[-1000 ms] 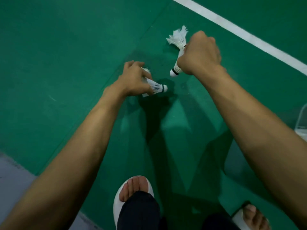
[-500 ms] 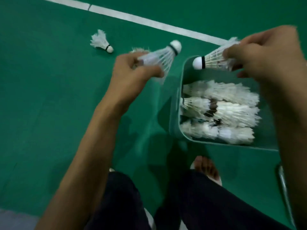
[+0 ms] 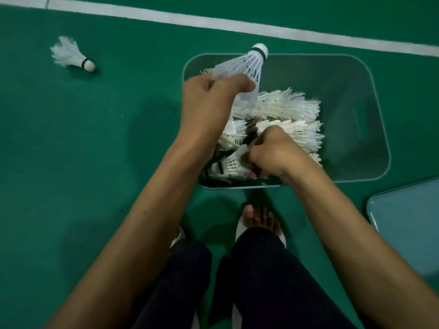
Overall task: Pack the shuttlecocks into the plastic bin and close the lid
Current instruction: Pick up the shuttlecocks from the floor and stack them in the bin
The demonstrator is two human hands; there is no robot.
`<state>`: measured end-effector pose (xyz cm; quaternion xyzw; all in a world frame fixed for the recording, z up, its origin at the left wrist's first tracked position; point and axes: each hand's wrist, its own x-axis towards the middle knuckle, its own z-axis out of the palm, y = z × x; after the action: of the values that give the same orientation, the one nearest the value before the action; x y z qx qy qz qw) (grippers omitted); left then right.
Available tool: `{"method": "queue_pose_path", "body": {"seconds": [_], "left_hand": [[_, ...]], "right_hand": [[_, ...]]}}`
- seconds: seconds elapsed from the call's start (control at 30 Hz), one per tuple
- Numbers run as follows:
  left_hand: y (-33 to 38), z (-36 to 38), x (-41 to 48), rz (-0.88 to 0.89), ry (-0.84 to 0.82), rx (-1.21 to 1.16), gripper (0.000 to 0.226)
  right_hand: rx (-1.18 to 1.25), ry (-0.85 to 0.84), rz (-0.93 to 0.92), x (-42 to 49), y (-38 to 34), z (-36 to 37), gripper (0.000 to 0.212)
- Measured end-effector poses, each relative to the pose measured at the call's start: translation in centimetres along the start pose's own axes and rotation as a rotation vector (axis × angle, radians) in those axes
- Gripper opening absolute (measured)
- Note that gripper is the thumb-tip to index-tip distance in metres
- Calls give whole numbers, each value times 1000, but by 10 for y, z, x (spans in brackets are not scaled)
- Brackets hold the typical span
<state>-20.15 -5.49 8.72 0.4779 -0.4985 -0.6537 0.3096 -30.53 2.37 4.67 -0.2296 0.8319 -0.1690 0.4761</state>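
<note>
A clear plastic bin (image 3: 370, 119) stands on the green court floor, its left half filled with rows of white shuttlecocks (image 3: 289, 115). My left hand (image 3: 209, 108) holds a white shuttlecock (image 3: 247, 65) by its skirt above the bin's left edge, cork pointing up and away. My right hand (image 3: 270, 150) is down inside the bin's near left part, gripping another shuttlecock (image 3: 228, 166) whose cork points left. One loose shuttlecock (image 3: 71, 55) lies on the floor at the far left.
The bin's pale blue lid (image 3: 408, 224) lies on the floor to the right, near the bin's front corner. A white court line (image 3: 213, 22) runs behind the bin. My feet in white sandals (image 3: 261, 224) stand just before the bin.
Both hands carried their shuttlecocks from the floor to the bin. The right hand dropped from above the far rim into the bin; the left hand now hovers over its left edge.
</note>
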Motion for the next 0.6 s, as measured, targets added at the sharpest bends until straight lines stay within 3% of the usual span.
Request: {"method": "queue_pose_path", "body": {"seconds": [0.13,0.4,0.6], "left_hand": [[-4,0,2,6,-9,26,58],[-6,-7,1,-36,-8,42,56],[-6,-3,1,-33,-45,63,58]], "right_hand": [[172,-124,108,4,-19,15,23],[61,-216,112,12,-28,24,19],[281,-218,175,9,-21,15,14]]}}
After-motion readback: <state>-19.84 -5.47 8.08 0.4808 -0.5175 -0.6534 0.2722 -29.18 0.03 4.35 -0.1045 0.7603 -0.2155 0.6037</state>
